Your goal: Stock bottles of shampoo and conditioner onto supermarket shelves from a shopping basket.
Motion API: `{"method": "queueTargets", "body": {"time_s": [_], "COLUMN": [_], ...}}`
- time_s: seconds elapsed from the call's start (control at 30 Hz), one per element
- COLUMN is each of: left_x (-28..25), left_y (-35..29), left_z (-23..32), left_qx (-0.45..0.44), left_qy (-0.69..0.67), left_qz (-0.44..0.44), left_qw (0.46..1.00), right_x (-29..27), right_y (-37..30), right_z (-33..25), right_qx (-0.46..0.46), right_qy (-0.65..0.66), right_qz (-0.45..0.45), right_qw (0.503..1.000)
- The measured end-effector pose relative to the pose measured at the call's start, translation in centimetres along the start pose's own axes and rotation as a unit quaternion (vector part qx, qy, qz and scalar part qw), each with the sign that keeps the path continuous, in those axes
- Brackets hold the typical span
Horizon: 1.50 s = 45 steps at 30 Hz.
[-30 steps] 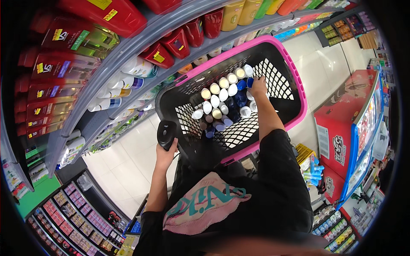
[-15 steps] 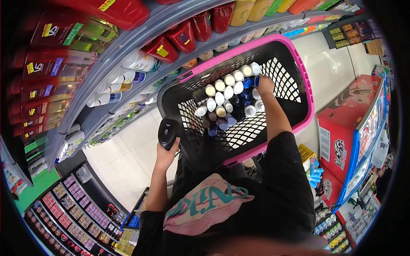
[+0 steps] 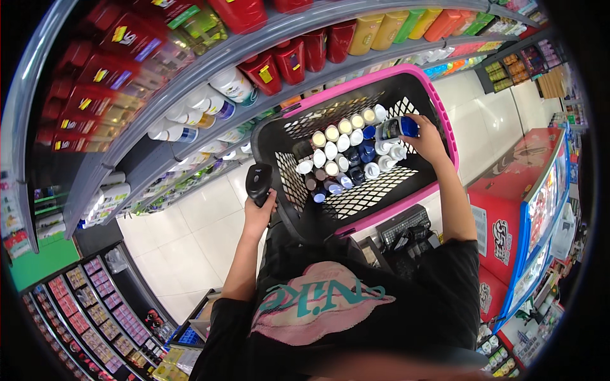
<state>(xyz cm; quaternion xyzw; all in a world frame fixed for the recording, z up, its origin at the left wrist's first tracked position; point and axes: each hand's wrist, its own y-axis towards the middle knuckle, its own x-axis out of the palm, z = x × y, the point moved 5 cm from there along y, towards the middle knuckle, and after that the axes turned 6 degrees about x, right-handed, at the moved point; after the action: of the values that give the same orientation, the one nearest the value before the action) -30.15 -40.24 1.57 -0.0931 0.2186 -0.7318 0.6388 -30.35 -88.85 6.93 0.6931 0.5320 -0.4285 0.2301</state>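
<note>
In my left hand is a black handheld barcode scanner, held upright by its handle beside the basket's left end. My right hand grips a bottle by its blue cap. The bottle lies tilted sideways above the other bottles, its dark, labelled body pointing left. Below it is a black mesh shopping basket with a pink rim. Several bottles stand in rows inside it, with cream, white, dark blue and lilac caps; a few white pump tops are at the right.
Shelves of red, yellow, green and orange bottles curve along the far and left sides. A red freezer cabinet with a blue edge stands at right. A black keyboard lies below the basket. Racks of small packets fill the lower left.
My right hand has lifted a blue-capped bottle from among the others and tipped it sideways. The scanner stays in my left hand. The whole view has shifted slightly.
</note>
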Motion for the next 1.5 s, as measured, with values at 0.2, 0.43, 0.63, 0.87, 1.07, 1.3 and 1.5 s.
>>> {"method": "queueTargets", "body": {"time_s": [0.2,0.43,0.63,0.87,1.07,1.3,1.5], "left_x": [-0.6,-3.2,-11.3,-25.9,-34.9,-41.5,-46.6], "left_y": [-1.9,-5.5,-9.8,-14.8,-19.1,-23.6,-24.4], "left_z": [-1.1,-0.7,-0.3,-4.0,-5.5,-9.4,-11.1], "left_qx": [0.006,0.059,0.067,0.096,0.132,0.145,0.152], "left_qy": [-0.021,-0.107,-0.219,-0.349,-0.376,-0.399,-0.415], "left_qz": [-0.010,-0.107,-0.144,-0.042,0.046,0.181,0.254], "left_qw": [1.000,0.987,0.963,0.931,0.916,0.887,0.860], "right_x": [-2.8,-3.8,-0.5,9.9,17.9,27.5,37.6], "right_y": [-5.1,-13.0,-17.4,-19.6,-21.7,-25.7,-27.7], "right_z": [-8.1,-21.8,-34.2,-48.1,-57.2,-66.0,-71.6], "right_qx": [-0.086,-0.126,-0.201,-0.283,-0.317,-0.253,-0.249], "right_qy": [0.166,0.266,0.320,0.367,0.404,0.401,0.389], "right_qz": [-0.063,-0.135,-0.216,-0.364,-0.394,-0.506,-0.518], "right_qw": [0.980,0.946,0.900,0.808,0.762,0.720,0.720]}}
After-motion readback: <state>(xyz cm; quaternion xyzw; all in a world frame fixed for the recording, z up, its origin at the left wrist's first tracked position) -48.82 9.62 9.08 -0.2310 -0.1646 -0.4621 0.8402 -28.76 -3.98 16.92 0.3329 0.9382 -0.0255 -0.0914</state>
